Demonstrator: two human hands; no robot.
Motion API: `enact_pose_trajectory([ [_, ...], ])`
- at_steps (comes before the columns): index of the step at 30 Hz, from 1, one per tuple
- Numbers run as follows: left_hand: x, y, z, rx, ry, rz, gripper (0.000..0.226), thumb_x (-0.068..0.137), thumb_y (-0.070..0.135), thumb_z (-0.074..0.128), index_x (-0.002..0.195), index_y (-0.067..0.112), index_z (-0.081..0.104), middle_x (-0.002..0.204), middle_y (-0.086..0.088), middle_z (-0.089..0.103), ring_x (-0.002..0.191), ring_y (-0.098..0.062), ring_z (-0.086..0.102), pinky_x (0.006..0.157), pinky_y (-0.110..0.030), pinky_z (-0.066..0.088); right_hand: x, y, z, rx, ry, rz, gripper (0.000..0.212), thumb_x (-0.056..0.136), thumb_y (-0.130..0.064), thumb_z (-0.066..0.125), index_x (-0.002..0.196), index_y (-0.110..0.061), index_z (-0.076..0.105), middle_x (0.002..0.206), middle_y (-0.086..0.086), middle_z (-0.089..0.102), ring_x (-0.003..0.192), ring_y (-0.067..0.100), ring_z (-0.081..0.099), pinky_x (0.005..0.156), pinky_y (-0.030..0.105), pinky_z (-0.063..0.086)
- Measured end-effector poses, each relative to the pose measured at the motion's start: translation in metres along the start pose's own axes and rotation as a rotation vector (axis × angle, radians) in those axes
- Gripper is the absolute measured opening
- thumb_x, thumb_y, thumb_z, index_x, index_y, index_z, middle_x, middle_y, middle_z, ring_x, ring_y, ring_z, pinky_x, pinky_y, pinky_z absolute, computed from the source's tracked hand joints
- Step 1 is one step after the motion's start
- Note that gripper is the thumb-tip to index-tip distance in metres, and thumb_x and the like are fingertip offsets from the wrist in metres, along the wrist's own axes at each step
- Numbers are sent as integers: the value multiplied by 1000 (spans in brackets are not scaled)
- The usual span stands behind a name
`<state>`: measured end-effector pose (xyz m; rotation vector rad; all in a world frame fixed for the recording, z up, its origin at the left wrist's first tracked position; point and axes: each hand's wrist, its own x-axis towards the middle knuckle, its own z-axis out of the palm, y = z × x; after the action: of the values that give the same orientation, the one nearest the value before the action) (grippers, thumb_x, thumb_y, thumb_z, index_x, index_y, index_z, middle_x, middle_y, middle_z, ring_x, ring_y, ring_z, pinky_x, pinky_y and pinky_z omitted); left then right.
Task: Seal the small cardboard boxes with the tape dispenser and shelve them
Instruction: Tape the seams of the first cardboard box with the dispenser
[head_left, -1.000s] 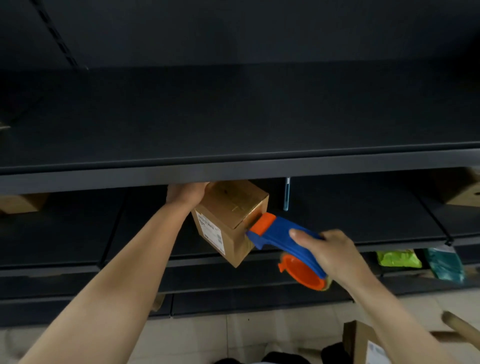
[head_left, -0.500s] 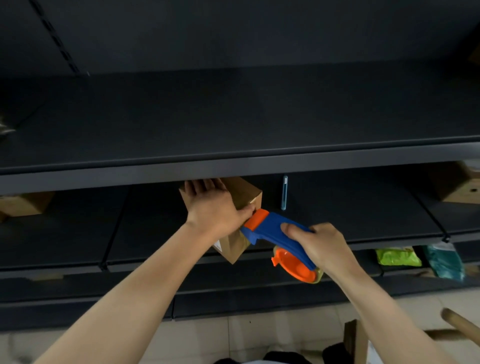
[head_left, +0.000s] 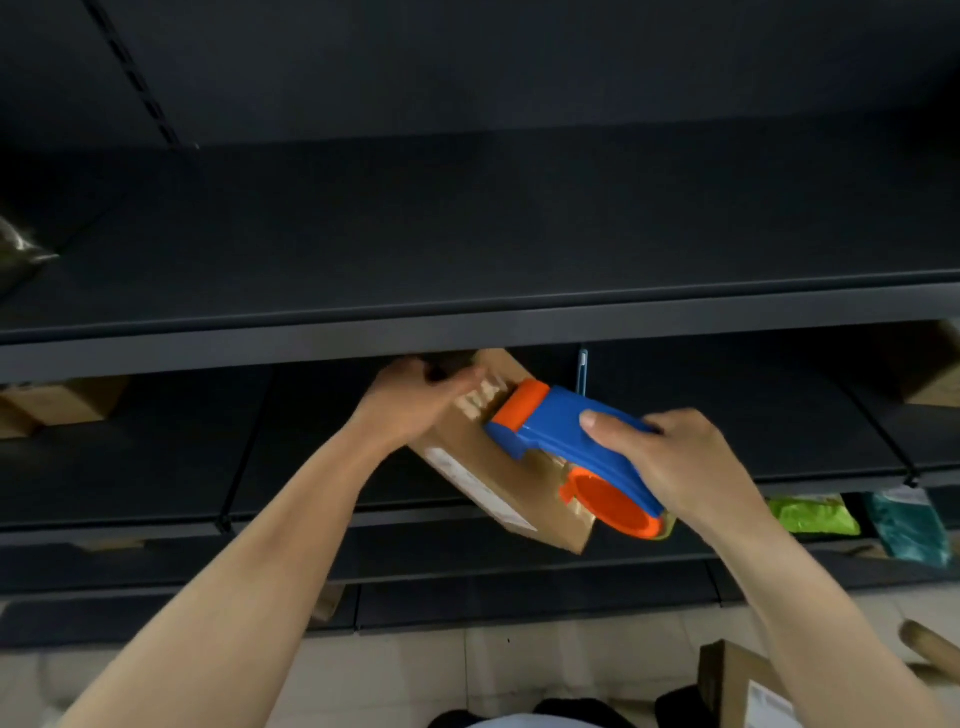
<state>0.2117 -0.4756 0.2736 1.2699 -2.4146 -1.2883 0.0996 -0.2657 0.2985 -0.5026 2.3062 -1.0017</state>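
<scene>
Head view, left to right.

- Plain brown cardboard boxes (head_left: 57, 402) sit on the lower left shelf, well apart from my work.
- My left hand (head_left: 415, 405), fingers blurred, curls over the upper end of the small brown cardboard box (head_left: 483, 473). The box is tilted in mid-air just below the dark metal shelf edge (head_left: 311, 338). It is probably light, stiff-walled and smooth, and best gripped at the ends, clear of the seam.
- The blue-and-orange plastic tape dispenser (head_left: 566, 441) has its roller on the box face, and my right hand (head_left: 675, 467) is wrapped round it.
- A green packet (head_left: 813, 514) and a teal packet (head_left: 906, 525) lie lower right.

The shelf edge overhead may crowd any lift.
</scene>
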Motion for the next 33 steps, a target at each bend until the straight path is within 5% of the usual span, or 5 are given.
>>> enact_pose_trajectory([
  [5, 13, -32, 12, -256, -116, -120, 34, 95, 42, 52, 105, 14, 68, 105, -11, 70, 94, -20, 65, 94, -40, 50, 13, -14, 35, -260, 34, -20, 52, 75, -62, 62, 71, -11, 61, 65, 5, 61, 61, 19, 59, 47, 26, 33],
  [11, 20, -36, 24, -201, -161, -143, 60, 91, 57, 47, 140, 22, 46, 138, -4, 52, 123, -22, 50, 105, -37, 38, 29, -29, 38, -294, 52, 8, 52, 76, -62, 63, 75, -10, 56, 66, 5, 58, 57, 18, 55, 48, 27, 34],
  [17, 29, -44, 46, -176, -44, -131, 42, 92, 50, 53, 105, 12, 65, 103, -9, 68, 91, -19, 62, 85, -34, 49, 34, -25, 38, -310, 44, 47, 56, 76, -65, 61, 82, -10, 58, 71, 6, 60, 60, 19, 57, 49, 27, 34],
  [26, 39, -48, 49, -173, 33, -92, 34, 92, 45, 56, 97, 13, 67, 92, -4, 66, 83, -14, 60, 78, -29, 44, 40, -34, 35, -348, 9, 19, 53, 78, -64, 60, 80, -11, 57, 71, 4, 60, 63, 17, 57, 49, 26, 34],
  [33, 55, -60, 24, -240, 56, -89, 19, 90, 40, 61, 92, 22, 64, 90, 5, 63, 89, -11, 57, 85, -30, 42, 49, -52, 57, -349, -60, -46, 49, 79, -64, 57, 78, -15, 58, 77, 5, 64, 73, 20, 63, 67, 31, 50],
])
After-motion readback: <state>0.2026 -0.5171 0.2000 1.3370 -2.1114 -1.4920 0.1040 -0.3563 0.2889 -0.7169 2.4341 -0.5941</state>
